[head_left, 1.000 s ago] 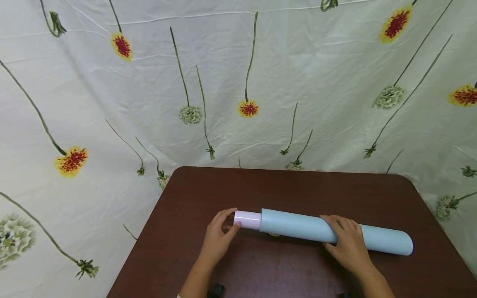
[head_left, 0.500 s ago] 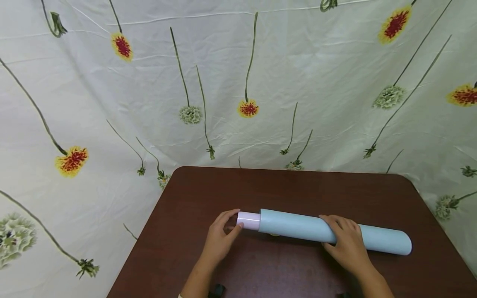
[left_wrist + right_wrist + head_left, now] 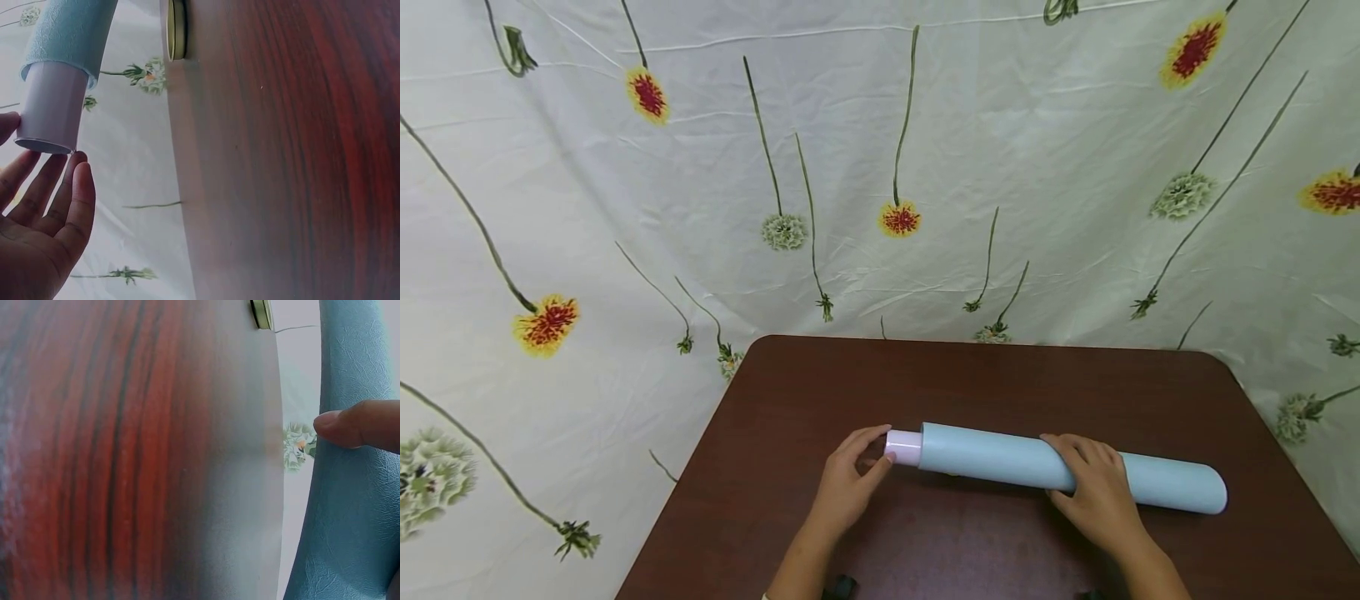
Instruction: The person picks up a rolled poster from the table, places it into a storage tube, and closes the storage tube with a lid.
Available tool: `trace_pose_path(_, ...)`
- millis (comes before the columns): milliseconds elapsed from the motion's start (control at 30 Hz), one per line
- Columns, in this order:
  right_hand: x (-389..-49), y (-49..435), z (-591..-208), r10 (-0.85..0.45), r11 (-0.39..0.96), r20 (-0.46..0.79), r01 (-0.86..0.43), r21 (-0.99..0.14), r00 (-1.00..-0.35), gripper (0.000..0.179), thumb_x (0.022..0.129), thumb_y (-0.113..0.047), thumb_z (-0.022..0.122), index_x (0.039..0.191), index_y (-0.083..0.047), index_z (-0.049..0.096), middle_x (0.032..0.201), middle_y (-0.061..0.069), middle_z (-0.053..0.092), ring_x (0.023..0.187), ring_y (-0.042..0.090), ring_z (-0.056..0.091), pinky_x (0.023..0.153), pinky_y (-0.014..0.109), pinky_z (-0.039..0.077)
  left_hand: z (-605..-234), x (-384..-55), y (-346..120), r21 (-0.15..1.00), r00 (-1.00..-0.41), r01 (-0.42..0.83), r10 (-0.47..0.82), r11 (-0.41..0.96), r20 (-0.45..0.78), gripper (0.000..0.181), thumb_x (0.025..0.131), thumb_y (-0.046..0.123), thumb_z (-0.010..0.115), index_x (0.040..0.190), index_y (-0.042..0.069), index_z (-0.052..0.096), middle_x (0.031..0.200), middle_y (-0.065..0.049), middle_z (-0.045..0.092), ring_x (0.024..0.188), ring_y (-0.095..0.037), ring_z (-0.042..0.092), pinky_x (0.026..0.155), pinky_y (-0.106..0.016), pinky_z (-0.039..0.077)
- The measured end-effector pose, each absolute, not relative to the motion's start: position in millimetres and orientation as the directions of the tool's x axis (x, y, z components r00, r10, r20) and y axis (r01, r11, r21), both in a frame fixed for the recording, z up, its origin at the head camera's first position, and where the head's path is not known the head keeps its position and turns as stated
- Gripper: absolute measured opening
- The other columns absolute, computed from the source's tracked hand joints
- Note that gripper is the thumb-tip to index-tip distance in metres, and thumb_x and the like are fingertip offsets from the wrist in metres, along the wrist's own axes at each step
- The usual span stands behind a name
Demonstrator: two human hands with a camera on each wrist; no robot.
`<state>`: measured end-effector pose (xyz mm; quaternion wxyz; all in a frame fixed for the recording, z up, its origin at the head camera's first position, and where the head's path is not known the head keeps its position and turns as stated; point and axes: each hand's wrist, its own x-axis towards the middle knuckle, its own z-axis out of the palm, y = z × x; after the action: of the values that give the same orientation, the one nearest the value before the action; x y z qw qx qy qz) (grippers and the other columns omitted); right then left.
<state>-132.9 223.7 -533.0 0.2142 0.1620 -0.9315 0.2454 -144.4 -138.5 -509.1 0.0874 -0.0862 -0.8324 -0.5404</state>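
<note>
A long light blue tube (image 3: 992, 454) with a creased, leathery surface lies across my front, held over the table. From its left end sticks out a short length of a narrower, glossy pale lilac tube (image 3: 903, 447). My left hand (image 3: 844, 483) holds that lilac tube by its outer end, thumb on one side and fingertips at the rim (image 3: 44, 146). My right hand (image 3: 1097, 492) grips the blue tube right of its middle, fingers over the top and thumb (image 3: 340, 427) on the near side. The palm side of this grip is hidden.
A round gold-coloured lid or tin (image 3: 177, 29) sits on the table, mostly hidden behind the blue tube in the head view. The dark brown table (image 3: 970, 375) has rounded far corners. Behind it hangs a white cloth (image 3: 1060, 150) printed with flowers.
My left hand has moved a little to the right, and the lilac tube has slid further into the blue one, so less shows. My right hand has stayed nearly still.
</note>
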Motion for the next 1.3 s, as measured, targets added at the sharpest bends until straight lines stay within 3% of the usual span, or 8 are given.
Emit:
trace_pose_path(667, -132.5, 222.6, -533.5, -0.204, 0.826, 0.466, -0.407, -0.390, -0.861, 0.090, 0.055, -0.002, 0.094, 0.137, -0.017, 0.060, 0.122, 0.012, 0.063, 0.114, 0.037, 0.056, 0.099, 0.058, 0.031, -512.5, -140.8, -131.2, 0.890, -0.970, 0.242, 0.094, 0.387, 0.224, 0.040, 0.092, 0.014, 0.075, 0.129, 0.028, 0.069, 0.128, 0.005, 0.068, 0.112, -0.020, 0.066, 0.085, -0.023, 0.057)
trace_pose_path(900, -131.2, 221.2, -533.8, -0.205, 0.831, 0.475, -0.409, -0.378, -0.856, 0.091, 0.054, -0.001, 0.095, 0.136, -0.018, 0.060, 0.122, 0.013, 0.064, 0.114, 0.037, 0.057, 0.100, 0.058, 0.031, -509.7, -139.1, -129.6, 0.886, -0.972, 0.232, 0.131, 0.401, 0.195, 0.039, 0.095, 0.014, 0.071, 0.133, 0.017, 0.067, 0.130, 0.005, 0.067, 0.112, -0.019, 0.066, 0.086, -0.022, 0.055)
trace_pose_path(1133, -132.2, 220.4, -533.7, -0.212, 0.826, 0.459, -0.409, -0.387, -0.863, 0.090, 0.056, -0.003, 0.095, 0.138, -0.020, 0.059, 0.122, 0.012, 0.063, 0.114, 0.037, 0.056, 0.100, 0.058, 0.031, -508.8, -137.3, -128.2, 0.849, -0.968, 0.248, 0.150, 0.466, 0.201, 0.033, 0.101, 0.024, 0.061, 0.134, 0.027, 0.066, 0.133, 0.012, 0.065, 0.127, -0.014, 0.060, 0.103, -0.037, 0.051)
trace_pose_path(1300, -133.0, 220.3, -535.0, -0.213, 0.829, 0.450, -0.404, -0.387, -0.868, 0.089, 0.057, -0.004, 0.095, 0.137, -0.019, 0.059, 0.123, 0.012, 0.063, 0.115, 0.037, 0.056, 0.101, 0.059, 0.030, -509.1, -137.7, -126.3, 0.829, -0.958, 0.285, 0.174, 0.481, 0.229, 0.036, 0.103, 0.010, 0.054, 0.134, 0.021, 0.067, 0.132, 0.012, 0.066, 0.129, -0.013, 0.059, 0.107, -0.042, 0.049)
